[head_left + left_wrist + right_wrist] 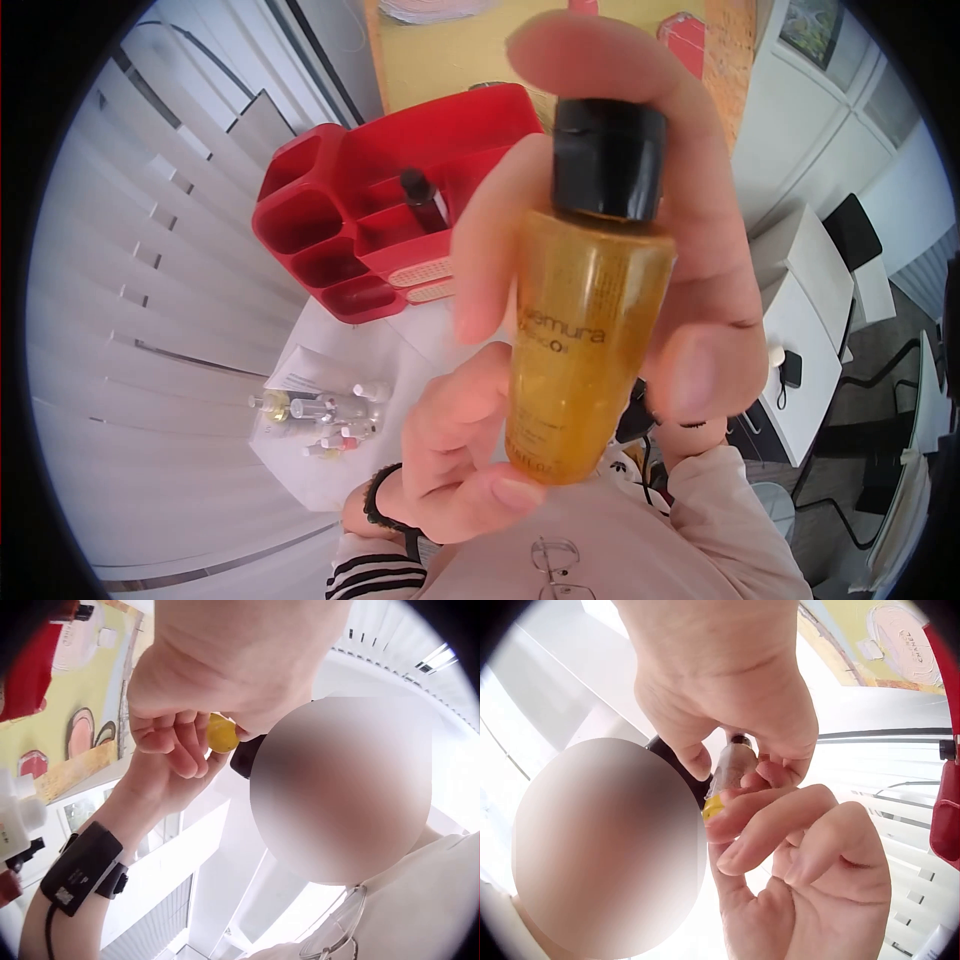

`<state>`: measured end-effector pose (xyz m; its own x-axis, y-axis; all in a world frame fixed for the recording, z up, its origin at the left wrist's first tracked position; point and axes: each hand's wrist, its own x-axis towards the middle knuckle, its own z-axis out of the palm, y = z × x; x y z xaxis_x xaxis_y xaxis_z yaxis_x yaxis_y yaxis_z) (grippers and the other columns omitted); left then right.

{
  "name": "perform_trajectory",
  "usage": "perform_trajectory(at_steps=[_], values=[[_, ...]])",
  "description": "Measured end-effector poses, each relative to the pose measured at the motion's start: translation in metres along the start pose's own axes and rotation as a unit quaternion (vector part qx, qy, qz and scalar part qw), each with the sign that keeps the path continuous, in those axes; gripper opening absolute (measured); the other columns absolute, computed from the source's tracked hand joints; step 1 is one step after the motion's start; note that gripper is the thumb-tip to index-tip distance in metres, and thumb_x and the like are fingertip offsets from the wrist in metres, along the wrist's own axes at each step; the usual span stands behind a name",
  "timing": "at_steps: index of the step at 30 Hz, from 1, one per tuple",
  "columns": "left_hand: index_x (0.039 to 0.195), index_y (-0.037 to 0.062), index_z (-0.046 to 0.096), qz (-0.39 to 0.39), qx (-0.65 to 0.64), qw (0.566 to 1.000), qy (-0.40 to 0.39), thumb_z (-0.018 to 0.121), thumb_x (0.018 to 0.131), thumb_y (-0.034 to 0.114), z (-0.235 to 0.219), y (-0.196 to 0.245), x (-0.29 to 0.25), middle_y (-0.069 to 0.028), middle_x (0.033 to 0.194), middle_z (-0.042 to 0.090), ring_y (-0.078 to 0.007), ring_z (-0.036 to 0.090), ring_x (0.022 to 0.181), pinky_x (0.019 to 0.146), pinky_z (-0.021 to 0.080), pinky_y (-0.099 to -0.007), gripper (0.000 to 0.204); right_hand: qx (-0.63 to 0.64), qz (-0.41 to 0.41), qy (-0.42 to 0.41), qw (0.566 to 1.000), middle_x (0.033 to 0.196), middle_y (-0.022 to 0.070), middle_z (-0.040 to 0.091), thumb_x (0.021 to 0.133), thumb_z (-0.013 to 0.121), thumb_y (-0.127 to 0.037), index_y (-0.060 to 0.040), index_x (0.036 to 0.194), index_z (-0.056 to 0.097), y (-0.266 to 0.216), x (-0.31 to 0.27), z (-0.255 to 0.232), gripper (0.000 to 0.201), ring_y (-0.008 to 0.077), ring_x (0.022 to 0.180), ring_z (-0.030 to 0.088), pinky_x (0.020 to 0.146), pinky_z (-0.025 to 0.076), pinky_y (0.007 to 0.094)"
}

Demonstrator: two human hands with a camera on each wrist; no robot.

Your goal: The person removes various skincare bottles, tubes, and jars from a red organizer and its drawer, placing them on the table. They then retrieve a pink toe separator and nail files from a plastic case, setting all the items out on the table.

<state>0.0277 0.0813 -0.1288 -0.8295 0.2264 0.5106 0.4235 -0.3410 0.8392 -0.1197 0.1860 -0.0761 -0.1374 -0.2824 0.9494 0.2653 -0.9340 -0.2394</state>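
A small cosmetic oil bottle [585, 330], see-through with amber liquid and a black cap [610, 160], is held upright close before the head camera. Part of its label reads "uemura". My right hand [715, 230] grips the upper part, its fingers passing behind the bottle and one reaching over near the cap. At the base, my left hand [455, 455] pinches the bottle with thumb and fingers. The left wrist view shows the bottle's yellow end [223, 733] between the fingers. From the right wrist, the bottle [731, 769] stands out between both hands.
A red compartment organizer [350, 170] sits at the back left, with a small dark bottle [425, 200] inside. Several cosmetic bottles and a tube [305, 370] lie on the white table [300, 480]. Behind is a yellow board [450, 55]; white cabinets [800, 310] stand at right.
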Motion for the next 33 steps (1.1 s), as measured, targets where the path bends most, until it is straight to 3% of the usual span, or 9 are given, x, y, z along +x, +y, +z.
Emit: perform_trajectory(at_steps=[5, 14, 17, 19, 29, 33], values=[[0.13, -0.011, 0.051, -0.003, -0.017, 0.999, 0.042, 0.064, 0.098, 0.023, -0.003, 0.001, 0.002, -0.0112, 0.115, 0.064, -0.0171, 0.06, 0.104, 0.095, 0.044, -0.0317, 0.048, -0.007, -0.002, 0.016, 1.0, 0.093, 0.0362, 0.062, 0.086, 0.075, -0.017, 0.0027, 0.151, 0.014, 0.006, -0.005, -0.001, 0.092, 0.027, 0.067, 0.065, 0.056, 0.052, 0.0296], [0.137, -0.0112, 0.046, 0.008, -0.067, 0.995, 0.074, 0.062, 0.098, 0.021, -0.005, -0.006, 0.006, -0.0108, 0.118, 0.062, -0.0174, 0.058, 0.107, 0.097, 0.042, -0.0322, 0.053, -0.033, 0.009, 0.062, 0.997, 0.094, 0.0364, 0.062, 0.085, 0.076, -0.018, 0.0032, 0.151, 0.014, 0.004, -0.018, -0.008, 0.093, 0.0275, 0.068, 0.065, 0.057, 0.053, 0.03], [0.139, -0.0111, 0.045, -0.006, -0.045, 0.997, 0.057, 0.061, 0.098, 0.023, -0.006, -0.003, 0.009, -0.0119, 0.122, 0.061, -0.0184, 0.057, 0.111, 0.1, 0.041, -0.0333, 0.056, -0.039, 0.014, 0.073, 0.997, 0.094, 0.0364, 0.062, 0.085, 0.076, -0.018, 0.0034, 0.151, 0.014, 0.005, -0.019, -0.01, 0.093, 0.0276, 0.069, 0.065, 0.057, 0.053, 0.0302], [0.14, -0.0113, 0.046, -0.002, -0.086, 0.991, 0.106, 0.061, 0.098, 0.024, 0.003, 0.0, 0.011, -0.0136, 0.128, 0.06, -0.0199, 0.057, 0.116, 0.103, 0.041, -0.0345, 0.057, -0.043, 0.018, 0.078, 0.996, 0.094, 0.0365, 0.062, 0.084, 0.077, -0.018, 0.0035, 0.151, 0.014, 0.003, -0.021, -0.011, 0.094, 0.0277, 0.069, 0.066, 0.057, 0.053, 0.0303], [0.142, -0.0117, 0.045, -0.018, -0.069, 0.992, 0.101, 0.061, 0.097, 0.025, 0.0, 0.0, 0.01, -0.0144, 0.131, 0.06, -0.0215, 0.057, 0.119, 0.105, 0.04, -0.0352, 0.06, -0.073, 0.031, 0.101, 0.992, 0.095, 0.0367, 0.063, 0.083, 0.078, -0.018, 0.0042, 0.151, 0.014, -0.001, -0.022, -0.009, 0.095, 0.0282, 0.07, 0.066, 0.058, 0.053, 0.0308], [0.143, -0.0114, 0.045, -0.06, -0.101, 0.988, 0.103, 0.061, 0.097, 0.025, -0.001, 0.008, 0.01, -0.0143, 0.132, 0.059, -0.0213, 0.057, 0.119, 0.105, 0.04, -0.0351, 0.061, -0.087, 0.036, 0.109, 0.99, 0.095, 0.0368, 0.063, 0.083, 0.078, -0.018, 0.0044, 0.151, 0.014, -0.005, -0.024, -0.008, 0.096, 0.0284, 0.07, 0.066, 0.059, 0.054, 0.031]])
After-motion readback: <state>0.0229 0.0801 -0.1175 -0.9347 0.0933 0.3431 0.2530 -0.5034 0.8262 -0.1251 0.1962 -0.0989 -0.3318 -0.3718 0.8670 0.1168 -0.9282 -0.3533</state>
